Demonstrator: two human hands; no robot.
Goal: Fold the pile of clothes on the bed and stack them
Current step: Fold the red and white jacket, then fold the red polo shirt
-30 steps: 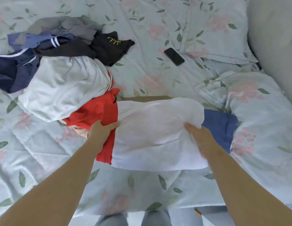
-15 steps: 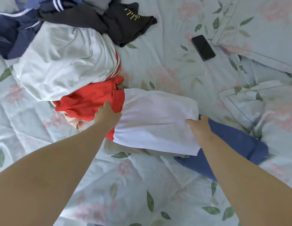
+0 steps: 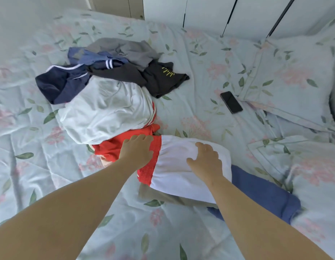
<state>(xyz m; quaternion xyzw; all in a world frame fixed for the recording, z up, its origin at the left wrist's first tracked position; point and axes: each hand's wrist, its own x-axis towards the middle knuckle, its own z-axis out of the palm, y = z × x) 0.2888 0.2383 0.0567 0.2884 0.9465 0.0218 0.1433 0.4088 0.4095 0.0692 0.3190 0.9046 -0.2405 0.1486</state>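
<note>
Floral bed (image 3: 196, 59) carries the folded white-and-red garment (image 3: 179, 177) near centre, atop a tan piece (image 3: 159, 195) and a blue piece (image 3: 262, 192) beside the loose pile (image 3: 106, 109); left grip (image 3: 138, 150) and right grip (image 3: 206, 163) rest wide and flat on it, holding nothing, and should press evenly, keeping edges square.

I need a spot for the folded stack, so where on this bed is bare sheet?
Bare floral sheet lies between the black T-shirt and the black phone, and at the near left, below the crumpled white garment. Crowded: the unfolded pile at left centre, floral pillows at right.
</note>
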